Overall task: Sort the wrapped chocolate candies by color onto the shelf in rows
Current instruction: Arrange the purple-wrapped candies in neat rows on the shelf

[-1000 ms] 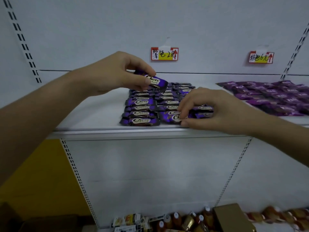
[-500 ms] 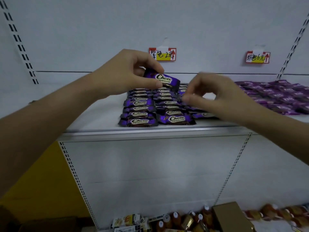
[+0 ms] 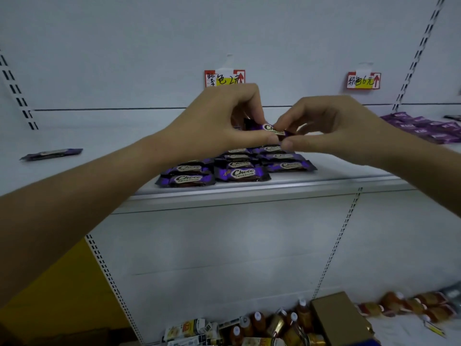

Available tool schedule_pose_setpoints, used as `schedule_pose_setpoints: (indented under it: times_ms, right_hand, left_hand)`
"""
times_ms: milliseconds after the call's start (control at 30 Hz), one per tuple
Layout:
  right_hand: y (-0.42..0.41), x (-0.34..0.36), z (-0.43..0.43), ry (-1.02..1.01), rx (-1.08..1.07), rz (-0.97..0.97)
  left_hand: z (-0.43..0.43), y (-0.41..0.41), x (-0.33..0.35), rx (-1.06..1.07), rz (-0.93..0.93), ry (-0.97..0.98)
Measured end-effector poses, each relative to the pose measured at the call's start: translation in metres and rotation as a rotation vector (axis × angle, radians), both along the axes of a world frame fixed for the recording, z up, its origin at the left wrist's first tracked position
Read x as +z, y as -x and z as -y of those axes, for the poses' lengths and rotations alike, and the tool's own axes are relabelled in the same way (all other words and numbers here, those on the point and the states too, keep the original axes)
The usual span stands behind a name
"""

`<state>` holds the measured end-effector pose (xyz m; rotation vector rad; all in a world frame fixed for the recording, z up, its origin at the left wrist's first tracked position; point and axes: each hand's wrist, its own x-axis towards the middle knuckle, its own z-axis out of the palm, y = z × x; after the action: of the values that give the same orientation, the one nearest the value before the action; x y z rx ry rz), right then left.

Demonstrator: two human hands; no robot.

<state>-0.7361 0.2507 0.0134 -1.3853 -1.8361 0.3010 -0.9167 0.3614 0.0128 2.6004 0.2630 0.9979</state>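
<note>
Stray candy [image 3: 51, 154] lies alone at the 9 o'clock end of the shelf [image 3: 274, 187], well apart from the rest. Left hand [image 3: 219, 121]: grip clamped on the held candy [image 3: 268, 128], thumb below, fingers curled over its left end.

Change noted: half a second ago this hand carried the candy alone, and the right hand [image 3: 331, 126] hung near it holding nothing. Now the right grip is pinched on the candy's 3 o'clock end, its thumb tip nearly meeting the left thumb. Judgement: a two-handed pass or straightening ahead of laying it down, not yet a placement.

The candy is in the air just above the back of the purple rows [image 3: 237, 171], touching none that I can see. Its long axis runs roughly 9 to 3 o'clock, right end dipping slightly. The label faces the camera, lettering reading left to right. A second batch [image 3: 424, 128] sits at 3 o'clock, well apart
</note>
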Motion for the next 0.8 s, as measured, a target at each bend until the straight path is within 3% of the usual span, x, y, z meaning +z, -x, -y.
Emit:
schedule_pose_setpoints:
  times_ms: [200,333,467,800]
  right_hand:
    - [-0.023,-0.005,0.026,0.047,-0.043,0.151]
    - [-0.033,-0.019,0.039,0.043,-0.032,0.269]
    - [-0.031,-0.031,0.032,-0.039,-0.031,0.402]
    - [-0.037,-0.034,0.023,-0.057,-0.032,0.408]
  left_hand:
    - [-0.004,-0.008,0.001,-0.122,-0.304,0.035]
    - [-0.007,-0.004,-0.008,-0.158,-0.418,-0.101]
    - [-0.006,-0.005,-0.013,-0.178,-0.451,-0.188]
    - [-0.005,-0.006,-0.014,-0.139,-0.482,-0.195]
